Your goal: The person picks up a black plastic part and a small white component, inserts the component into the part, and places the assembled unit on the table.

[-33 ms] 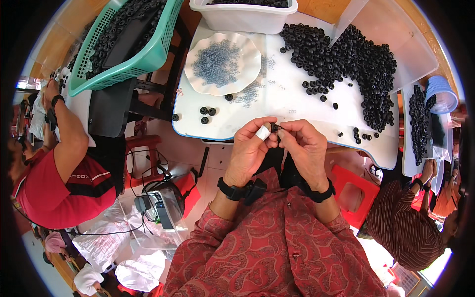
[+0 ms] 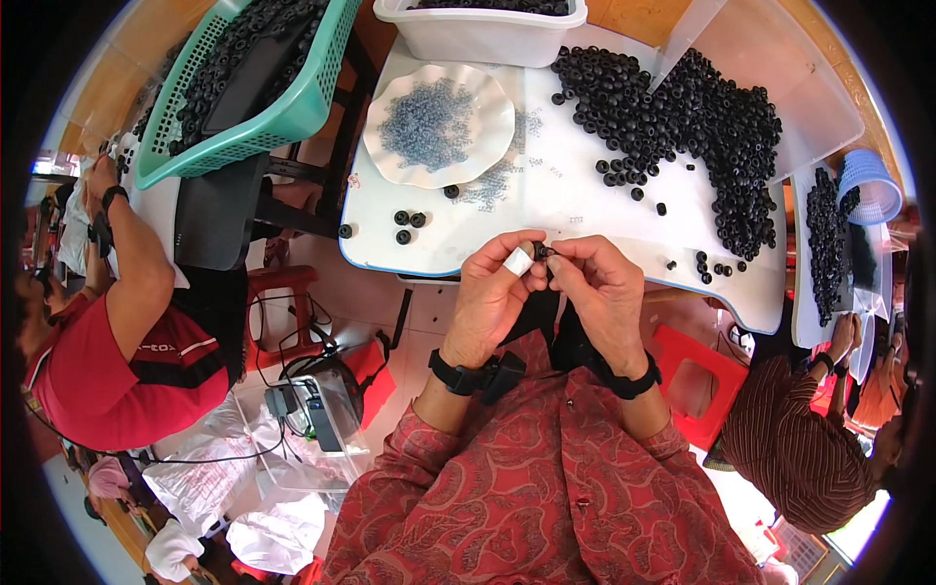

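Note:
At the table's near edge my left hand [image 2: 492,297] and my right hand [image 2: 603,292] meet, fingertips pinched together. Between them is a small round black part [image 2: 542,252], mostly covered by the fingers, so its exact kind is hard to make out. White tape [image 2: 518,261] wraps one left finger. Just beyond, to the left, several loose black ring-shaped parts [image 2: 417,220] sit on the white table [image 2: 546,200]. A scalloped white plate [image 2: 378,161] holds many tiny clear bluish pieces [image 2: 424,127], and more lie scattered beside it.
A big pile of black ring-shaped parts [image 2: 721,127] covers the far right, against a clear plastic bin [image 2: 804,88]. A white tub [image 2: 478,39] stands at the back. Left is a green basket [image 2: 322,107]. People work on both sides; a red stool [image 2: 697,380] stands at right.

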Available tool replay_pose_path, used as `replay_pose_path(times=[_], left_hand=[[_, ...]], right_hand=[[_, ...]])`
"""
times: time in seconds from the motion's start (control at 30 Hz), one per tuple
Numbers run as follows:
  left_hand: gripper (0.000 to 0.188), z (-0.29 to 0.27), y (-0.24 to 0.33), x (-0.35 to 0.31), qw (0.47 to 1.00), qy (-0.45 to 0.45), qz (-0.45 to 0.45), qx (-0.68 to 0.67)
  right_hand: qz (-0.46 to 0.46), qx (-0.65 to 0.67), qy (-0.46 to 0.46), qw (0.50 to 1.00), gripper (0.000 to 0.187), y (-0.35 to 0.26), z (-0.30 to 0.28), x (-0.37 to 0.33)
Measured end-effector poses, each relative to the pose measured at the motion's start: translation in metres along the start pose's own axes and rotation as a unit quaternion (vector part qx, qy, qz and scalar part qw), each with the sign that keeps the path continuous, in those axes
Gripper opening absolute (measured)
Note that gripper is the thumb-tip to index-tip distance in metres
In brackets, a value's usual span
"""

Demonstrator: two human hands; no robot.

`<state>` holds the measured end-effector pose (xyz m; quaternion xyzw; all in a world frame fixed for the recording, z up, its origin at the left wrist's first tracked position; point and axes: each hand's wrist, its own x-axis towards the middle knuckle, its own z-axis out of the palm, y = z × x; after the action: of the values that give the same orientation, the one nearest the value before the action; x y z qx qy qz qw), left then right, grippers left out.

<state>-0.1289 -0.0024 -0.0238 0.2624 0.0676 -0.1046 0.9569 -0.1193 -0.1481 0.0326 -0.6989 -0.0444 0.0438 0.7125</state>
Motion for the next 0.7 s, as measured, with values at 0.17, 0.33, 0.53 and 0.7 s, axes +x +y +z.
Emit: replay_pose_path(times=[0.17,0.33,0.53,0.7], left_hand=[[0.025,-0.0004,0.0006,-0.0001,1.000,0.000,-0.001,-0.010],[0.026,-0.0058,-0.0002,-0.0001,0.994,-0.010,-0.028,-0.104],[0.025,-0.0045,-0.0011,0.0002,0.992,-0.011,-0.031,-0.120],[0.024,-0.0066,-0.0024,0.0002,0.994,-0.019,-0.016,-0.103]], right_hand=[[-0.017,-0.023,0.004,1.000,0.010,0.0006,-0.0010,-0.0007],[-0.029,-0.039,0.002,0.999,0.011,-0.0044,0.0009,-0.0005],[-0.058,-0.054,0.001,0.997,0.012,-0.0056,0.0019,0.0008],[-0.065,-0.069,-0.001,0.995,0.012,-0.0050,0.0034,0.0017]])
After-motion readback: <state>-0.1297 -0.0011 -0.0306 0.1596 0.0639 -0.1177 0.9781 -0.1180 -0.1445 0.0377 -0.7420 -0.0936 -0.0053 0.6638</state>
